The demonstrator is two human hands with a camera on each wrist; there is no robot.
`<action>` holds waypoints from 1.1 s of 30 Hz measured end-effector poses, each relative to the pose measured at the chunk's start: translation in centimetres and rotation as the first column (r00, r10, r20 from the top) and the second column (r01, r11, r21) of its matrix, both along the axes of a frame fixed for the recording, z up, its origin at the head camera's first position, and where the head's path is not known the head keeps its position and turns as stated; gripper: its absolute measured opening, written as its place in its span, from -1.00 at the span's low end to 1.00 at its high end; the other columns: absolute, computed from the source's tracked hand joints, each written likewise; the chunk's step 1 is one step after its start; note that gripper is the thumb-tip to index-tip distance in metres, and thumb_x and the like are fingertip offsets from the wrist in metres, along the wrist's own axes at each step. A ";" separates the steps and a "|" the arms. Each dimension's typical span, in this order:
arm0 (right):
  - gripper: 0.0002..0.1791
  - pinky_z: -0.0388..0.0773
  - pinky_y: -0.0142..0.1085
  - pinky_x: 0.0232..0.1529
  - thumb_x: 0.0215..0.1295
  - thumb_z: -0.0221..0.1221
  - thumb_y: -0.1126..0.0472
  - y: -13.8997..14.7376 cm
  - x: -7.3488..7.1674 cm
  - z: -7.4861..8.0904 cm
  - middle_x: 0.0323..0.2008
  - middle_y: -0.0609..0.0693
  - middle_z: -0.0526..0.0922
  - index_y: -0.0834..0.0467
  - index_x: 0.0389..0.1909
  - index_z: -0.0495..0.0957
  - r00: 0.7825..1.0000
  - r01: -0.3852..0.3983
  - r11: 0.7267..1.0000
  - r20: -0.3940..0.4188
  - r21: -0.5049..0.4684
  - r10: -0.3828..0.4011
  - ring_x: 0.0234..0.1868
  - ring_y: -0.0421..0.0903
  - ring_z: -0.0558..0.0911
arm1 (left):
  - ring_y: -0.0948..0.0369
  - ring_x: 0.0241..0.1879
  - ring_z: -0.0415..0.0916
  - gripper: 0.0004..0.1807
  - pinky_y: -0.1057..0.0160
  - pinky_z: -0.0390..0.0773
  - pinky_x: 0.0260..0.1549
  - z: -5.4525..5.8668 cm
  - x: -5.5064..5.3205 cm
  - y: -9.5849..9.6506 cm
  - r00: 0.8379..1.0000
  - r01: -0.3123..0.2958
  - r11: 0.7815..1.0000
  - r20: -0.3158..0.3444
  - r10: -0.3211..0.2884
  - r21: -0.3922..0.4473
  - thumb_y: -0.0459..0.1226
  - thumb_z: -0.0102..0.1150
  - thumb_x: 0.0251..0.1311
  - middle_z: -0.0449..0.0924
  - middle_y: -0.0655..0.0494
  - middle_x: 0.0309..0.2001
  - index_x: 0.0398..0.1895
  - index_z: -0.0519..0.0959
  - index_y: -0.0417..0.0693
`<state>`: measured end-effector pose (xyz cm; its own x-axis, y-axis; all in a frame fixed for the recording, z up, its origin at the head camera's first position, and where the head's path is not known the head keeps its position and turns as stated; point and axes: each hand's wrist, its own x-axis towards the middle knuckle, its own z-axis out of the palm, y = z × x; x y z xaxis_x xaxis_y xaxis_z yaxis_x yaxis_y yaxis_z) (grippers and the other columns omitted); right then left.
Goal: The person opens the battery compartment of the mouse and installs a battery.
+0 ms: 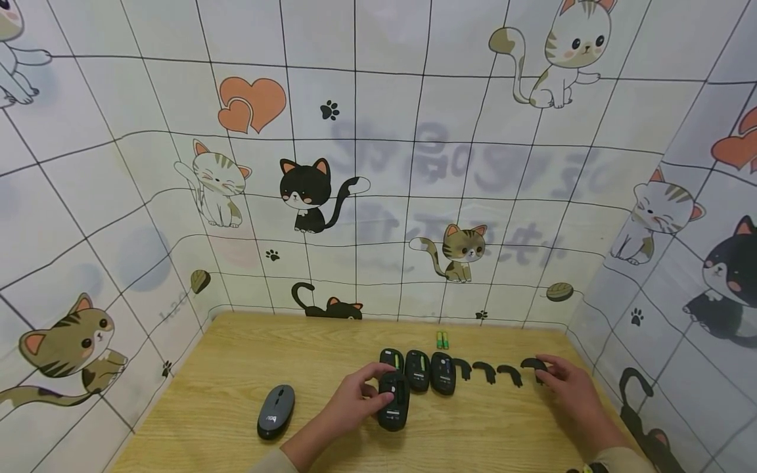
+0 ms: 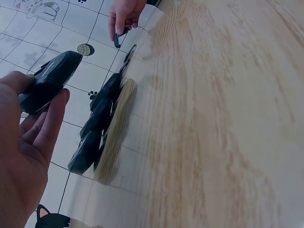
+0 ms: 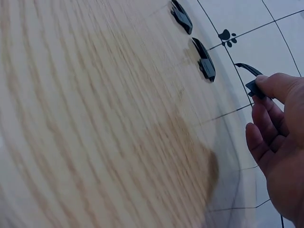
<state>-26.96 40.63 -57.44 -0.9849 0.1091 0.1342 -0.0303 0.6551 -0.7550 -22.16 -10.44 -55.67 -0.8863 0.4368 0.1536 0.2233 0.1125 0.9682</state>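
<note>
My left hand (image 1: 355, 399) grips a black computer mouse (image 1: 397, 410) between thumb and fingers. The mouse's underside faces the head camera, and the left wrist view shows it tilted and raised off the table. At the right, my right hand (image 1: 572, 389) pinches a thin, curved black mouse cover (image 1: 534, 362) between thumb and fingers. Three more black mice stand in a row behind the held one, including the middle one (image 1: 417, 373) and the right one (image 1: 443, 376); the leftmost (image 1: 390, 357) is partly hidden. Three similar covers (image 1: 485, 372) lie between that row and my right hand.
Two green batteries (image 1: 442, 340) lie side by side behind the row of mice. A grey and black mouse (image 1: 276, 411) rests top side up at the left of the wooden table (image 1: 213, 394). Cat-patterned sheeting (image 1: 384, 197) surrounds the table's back and sides.
</note>
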 end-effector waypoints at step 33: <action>-0.54 0.63 0.31 0.11 0.55 0.35 0.25 0.2 -1.8 -1.8 0.02 0.35 0.72 0.40 0.33 0.60 1.000 -0.001 0.979 0.026 0.205 -0.004 0.09 0.37 0.69 | 0.14 -0.20 0.76 -0.54 0.17 0.84 -0.31 0.4 0.3 0.1 1.000 0.000 1.000 0.025 -0.001 0.023 -0.36 0.37 0.53 0.58 -0.03 0.16 0.41 0.61 0.12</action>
<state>-28.73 40.84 -59.28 -0.9883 0.0835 0.1278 -0.0110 0.7960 -0.6052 -21.89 -10.35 -55.23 -0.8897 0.4340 0.1416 0.1991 0.0898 0.9759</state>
